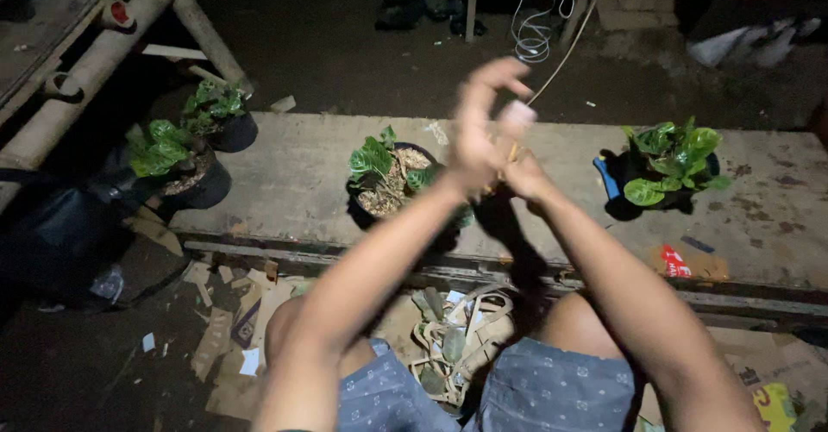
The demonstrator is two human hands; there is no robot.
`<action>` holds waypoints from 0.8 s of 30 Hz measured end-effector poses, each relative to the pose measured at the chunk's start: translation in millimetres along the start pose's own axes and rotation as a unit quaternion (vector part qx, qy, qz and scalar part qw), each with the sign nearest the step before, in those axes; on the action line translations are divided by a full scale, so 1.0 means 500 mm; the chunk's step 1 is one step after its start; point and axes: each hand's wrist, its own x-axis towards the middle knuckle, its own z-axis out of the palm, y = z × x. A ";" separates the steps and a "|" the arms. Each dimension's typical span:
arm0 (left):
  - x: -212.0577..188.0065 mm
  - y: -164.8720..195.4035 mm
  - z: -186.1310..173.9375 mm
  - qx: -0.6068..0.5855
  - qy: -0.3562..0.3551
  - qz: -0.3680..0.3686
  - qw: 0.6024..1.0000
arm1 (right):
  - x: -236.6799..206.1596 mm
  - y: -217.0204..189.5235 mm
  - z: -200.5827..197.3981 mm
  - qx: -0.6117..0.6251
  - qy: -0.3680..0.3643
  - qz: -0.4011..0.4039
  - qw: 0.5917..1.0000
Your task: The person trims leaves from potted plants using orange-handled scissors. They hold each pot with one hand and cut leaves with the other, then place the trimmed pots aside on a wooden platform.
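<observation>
Your hands meet above the potted plant [388, 173] at the middle of the concrete slab [285, 190]; it stands upright, already potted. Your left hand [479, 130] is blurred, fingers spread open, and your right hand [522, 173] seems to pinch something small and pale, though you cannot tell for sure. What is left, you cannot judge. Another potted plant [668, 165] sits to the right, two more [185, 152] off the left end. Torn cardboard [228, 337] and cut leaves [448, 341] lie by your knees, nothing blocking your reach
</observation>
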 end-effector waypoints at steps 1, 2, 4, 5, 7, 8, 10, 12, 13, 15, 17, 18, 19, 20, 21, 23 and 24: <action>0.006 -0.020 -0.059 0.012 0.019 -0.018 1.000 | 0.011 0.015 -0.016 0.015 -0.014 0.010 1.000; 0.011 -0.040 -0.117 0.059 0.045 -0.020 0.997 | 0.021 0.028 -0.029 0.014 -0.007 0.015 1.000; 0.023 -0.091 -0.240 0.152 0.068 -0.032 0.986 | 0.030 0.056 -0.046 0.009 0.001 0.032 0.999; 0.026 -0.123 -0.296 0.162 0.088 -0.051 0.982 | 0.035 0.064 -0.051 0.017 -0.003 0.035 0.999; 0.001 -0.191 -0.391 0.172 0.130 -0.130 0.968 | 0.042 0.074 -0.053 0.030 -0.014 0.039 0.999; -0.022 -0.224 -0.433 0.169 0.148 -0.187 0.956 | 0.040 0.072 -0.051 -0.063 0.024 -0.015 0.998; -0.090 -0.276 -0.495 0.223 0.175 -0.204 0.937 | 0.027 0.062 -0.051 -0.244 0.100 -0.127 0.956; -0.171 -0.295 -0.534 0.353 0.167 -0.362 0.847 | 0.016 0.049 -0.051 -0.349 0.125 -0.090 0.925; -0.202 -0.285 -0.552 0.392 0.092 -0.408 0.819 | 0.011 0.047 -0.050 -0.400 0.134 -0.068 0.904; -0.245 -0.263 -0.574 0.443 0.032 -0.424 0.790 | 0.009 0.051 -0.052 -0.411 0.132 -0.076 0.899; -0.236 -0.235 -0.576 0.477 0.064 -0.355 0.801 | 0.027 0.056 -0.049 -0.399 0.135 -0.054 0.906; -0.216 -0.210 -0.560 0.452 0.092 -0.283 0.841 | 0.034 0.065 -0.046 -0.384 0.134 -0.022 0.913; -0.188 -0.185 -0.529 0.423 0.117 -0.209 0.874 | 0.039 0.072 -0.046 -0.369 0.135 0.013 0.920; -0.155 -0.158 -0.485 0.349 0.109 -0.228 0.903 | 0.049 0.073 -0.043 -0.378 0.157 -0.020 0.912; -0.124 -0.130 -0.429 0.271 0.099 -0.247 0.925 | 0.055 0.072 -0.039 -0.388 0.179 -0.050 0.903; -0.098 -0.056 -0.307 0.136 -0.023 -0.101 0.985 | 0.059 0.057 -0.036 -0.332 0.179 -0.036 0.925; -0.088 -0.026 -0.225 0.023 -0.041 -0.166 0.985 | 0.063 0.042 -0.029 -0.267 0.153 0.004 0.952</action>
